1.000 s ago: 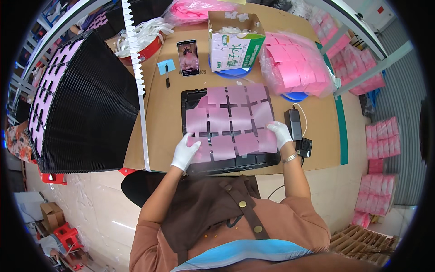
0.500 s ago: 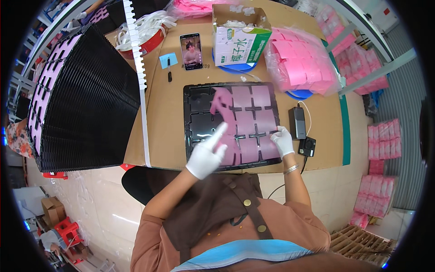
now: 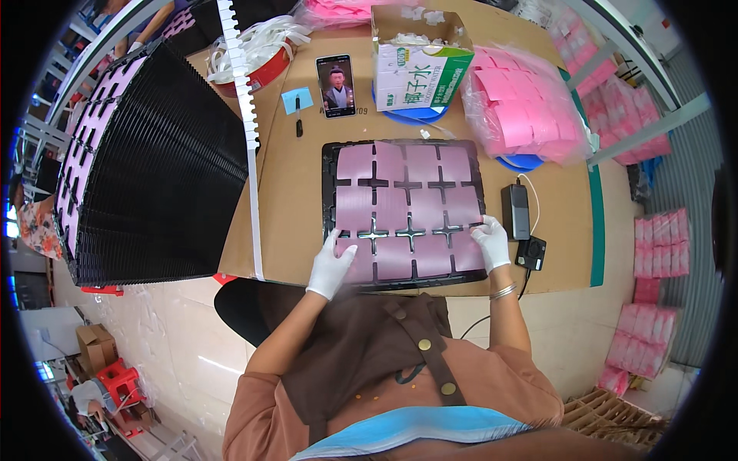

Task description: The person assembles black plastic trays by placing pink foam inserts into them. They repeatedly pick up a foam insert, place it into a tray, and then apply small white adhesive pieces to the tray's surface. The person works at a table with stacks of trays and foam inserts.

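A thin pink sheet (image 3: 390,206) with cross-shaped cutouts lies flat over a black plastic tray (image 3: 329,173) on the table in front of me. Black cells show through the cutouts. My left hand (image 3: 330,269), in a white glove, rests at the near left edge of sheet and tray. Its thumb and forefinger are spread, the thumb over the sheet. At the tray's right edge, my gloved right hand (image 3: 492,244) grips the rim, thumb on the top side; its other fingers are partly hidden.
Left stands a tall stack of black trays (image 3: 161,169) behind a white notched post (image 3: 247,115). At the back are a phone (image 3: 336,86), a pen (image 3: 299,119), a carton (image 3: 419,69) and bagged pink sheets (image 3: 515,104). A black power bank (image 3: 516,211) lies right.
The pink sheet's left part, folded up and blurred before, now lies flat across the tray. My left hand has drawn back from above the sheet to its left edge. The right hand stays at the rim.
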Demonstrator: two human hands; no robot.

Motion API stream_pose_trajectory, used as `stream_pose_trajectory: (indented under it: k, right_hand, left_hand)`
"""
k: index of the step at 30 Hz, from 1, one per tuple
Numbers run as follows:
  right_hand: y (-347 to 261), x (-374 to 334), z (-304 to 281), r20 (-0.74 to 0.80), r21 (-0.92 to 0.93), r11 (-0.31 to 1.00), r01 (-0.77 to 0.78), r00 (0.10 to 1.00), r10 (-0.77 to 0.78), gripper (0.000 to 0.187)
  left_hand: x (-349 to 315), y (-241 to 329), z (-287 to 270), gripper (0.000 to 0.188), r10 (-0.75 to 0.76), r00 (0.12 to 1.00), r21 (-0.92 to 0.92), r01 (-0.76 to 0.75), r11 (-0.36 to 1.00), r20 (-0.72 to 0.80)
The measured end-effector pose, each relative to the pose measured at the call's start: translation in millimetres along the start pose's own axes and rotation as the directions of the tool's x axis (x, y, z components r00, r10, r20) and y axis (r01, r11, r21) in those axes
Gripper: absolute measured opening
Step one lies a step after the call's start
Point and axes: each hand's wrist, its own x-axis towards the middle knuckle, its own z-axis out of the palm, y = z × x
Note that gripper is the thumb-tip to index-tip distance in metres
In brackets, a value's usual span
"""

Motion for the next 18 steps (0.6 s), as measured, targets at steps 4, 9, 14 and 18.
stream_pose_trajectory:
  k: [4, 9, 14, 18]
  right_hand:
    - [-1, -1, -3, -0.069, -0.109, 0.994, 0.001, 0.998, -0.009, 0.034]
    - [13, -3, -18, -0.044, -0.269, 0.962, 0.053, 0.997, -0.067, 0.043]
    - [7, -1, -17, -0.052, -0.285, 0.957, 0.059, 0.996, -0.077, 0.044]
    - [-13, -11, -19, -0.157, -0.370, 0.929, -0.014, 0.986, -0.047, 0.044]
  left_hand:
    - [-16, 12, -2, 0.072, -0.023, 0.998, 0.038, 0.025, 0.999, -0.060]
    - [-20, 7, -5, 0.073, -0.112, 0.993, 0.003, 0.112, 0.994, 0.024]
    - [-20, 9, -9, 0.071, -0.128, 0.992, 0.131, 0.125, 0.983, 0.021]
    - [-23, 17, -24, 0.071, -0.051, 0.989, 0.171, 0.075, 0.982, -0.137]
